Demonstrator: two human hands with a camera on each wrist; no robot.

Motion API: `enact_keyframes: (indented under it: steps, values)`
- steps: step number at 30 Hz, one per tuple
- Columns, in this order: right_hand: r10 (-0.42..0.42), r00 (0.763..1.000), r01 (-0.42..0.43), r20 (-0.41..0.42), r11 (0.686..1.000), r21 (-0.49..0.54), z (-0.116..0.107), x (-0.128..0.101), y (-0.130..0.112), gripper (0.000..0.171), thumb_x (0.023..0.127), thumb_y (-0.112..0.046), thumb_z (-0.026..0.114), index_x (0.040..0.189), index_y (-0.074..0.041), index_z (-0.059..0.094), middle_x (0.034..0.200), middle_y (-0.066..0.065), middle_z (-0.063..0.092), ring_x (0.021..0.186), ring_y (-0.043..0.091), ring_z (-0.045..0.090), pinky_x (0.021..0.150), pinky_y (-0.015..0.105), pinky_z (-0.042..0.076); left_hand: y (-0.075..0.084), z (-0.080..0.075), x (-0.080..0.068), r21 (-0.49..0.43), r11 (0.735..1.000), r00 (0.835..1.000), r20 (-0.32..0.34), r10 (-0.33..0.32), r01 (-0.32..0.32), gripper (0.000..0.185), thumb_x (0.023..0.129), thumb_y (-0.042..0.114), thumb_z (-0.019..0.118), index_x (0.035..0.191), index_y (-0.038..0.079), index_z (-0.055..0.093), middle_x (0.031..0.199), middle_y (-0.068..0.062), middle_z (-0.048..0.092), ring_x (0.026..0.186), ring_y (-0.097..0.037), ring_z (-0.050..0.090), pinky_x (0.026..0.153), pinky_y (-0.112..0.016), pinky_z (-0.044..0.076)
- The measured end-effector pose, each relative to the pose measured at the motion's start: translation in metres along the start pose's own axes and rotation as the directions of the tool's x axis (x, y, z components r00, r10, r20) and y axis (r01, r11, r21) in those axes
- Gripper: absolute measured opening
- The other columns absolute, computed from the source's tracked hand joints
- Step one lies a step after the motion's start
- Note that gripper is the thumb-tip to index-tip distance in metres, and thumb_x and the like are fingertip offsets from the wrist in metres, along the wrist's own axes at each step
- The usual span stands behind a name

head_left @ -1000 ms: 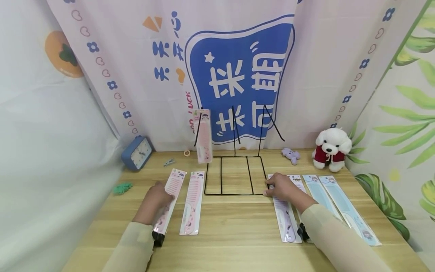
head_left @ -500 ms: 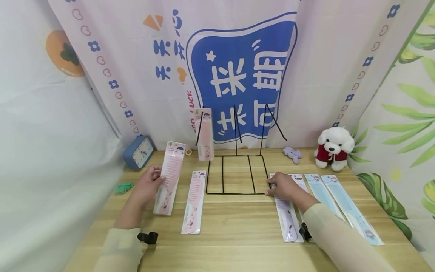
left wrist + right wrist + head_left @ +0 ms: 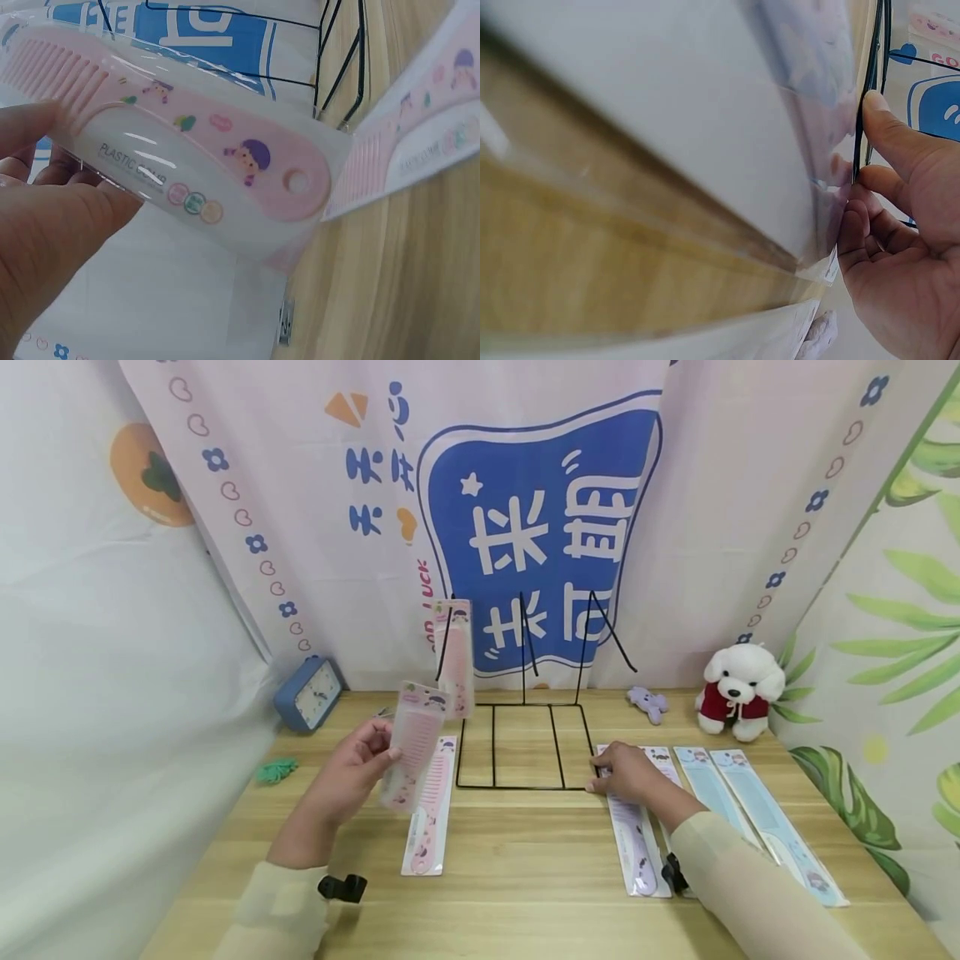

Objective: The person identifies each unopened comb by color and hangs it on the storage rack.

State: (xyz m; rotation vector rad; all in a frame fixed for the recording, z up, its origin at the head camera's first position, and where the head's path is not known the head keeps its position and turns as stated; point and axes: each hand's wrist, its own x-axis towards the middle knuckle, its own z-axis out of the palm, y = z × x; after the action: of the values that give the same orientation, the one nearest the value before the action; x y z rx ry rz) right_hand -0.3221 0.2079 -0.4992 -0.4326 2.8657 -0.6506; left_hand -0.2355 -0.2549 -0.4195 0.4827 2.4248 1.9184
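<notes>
Pink and cartoon-printed, the held comb [image 3: 193,120] tilts.

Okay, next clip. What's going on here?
A person's left hand holds a packaged pink comb above the wooden table. Their right hand grips the black wire rack near its front right corner. One pink comb pack hangs on the rack's left hook; another lies on the table, with purple and blue ones further right.
</notes>
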Motion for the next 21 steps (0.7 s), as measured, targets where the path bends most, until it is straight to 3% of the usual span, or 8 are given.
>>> enact_keyframes:
  steps: [6, 13, 21]
  values:
    - [-0.022, 1.000, 0.022, -0.004, 1.000, -0.018, 0.000, -0.001, 0.000, 0.057, 0.098, -0.027, 0.085, 0.144, 0.002, 0.068, 0.142, 0.026, 0.066, 0.138, 0.051, 0.059, 0.118, 0.063, 0.049, 0.002, 0.005, 0.006, -0.029, 1.000, 1.000, 0.007, 0.010, -0.010, 0.017, 0.113, 0.003, 0.054, 0.127, -0.004, 0.048, 0.121, -0.013, 0.059, 0.116, -0.022, 0.062, 0.098, -0.027, 0.058]
    - [-0.014, 1.000, 0.014, -0.006, 1.000, -0.015, 0.000, -0.001, -0.002, 0.057, 0.097, -0.027, 0.085, 0.143, 0.002, 0.069, 0.142, 0.026, 0.067, 0.138, 0.051, 0.059, 0.118, 0.063, 0.049, 0.004, 0.008, 0.010, -0.024, 0.999, 0.999, -0.004, -0.035, 0.034, 0.017, 0.113, 0.002, 0.053, 0.128, -0.003, 0.049, 0.125, -0.018, 0.059, 0.120, -0.026, 0.061, 0.101, -0.030, 0.058]
    - [-0.031, 0.999, 0.031, -0.012, 0.999, -0.026, -0.001, -0.001, -0.002, 0.056, 0.097, -0.027, 0.085, 0.142, 0.003, 0.070, 0.141, 0.027, 0.067, 0.137, 0.051, 0.060, 0.118, 0.063, 0.049, 0.005, 0.009, 0.015, -0.054, 0.993, 0.994, -0.024, -0.106, 0.104, 0.014, 0.113, 0.001, 0.052, 0.126, 0.005, 0.051, 0.129, -0.012, 0.059, 0.124, -0.026, 0.060, 0.105, -0.031, 0.057]
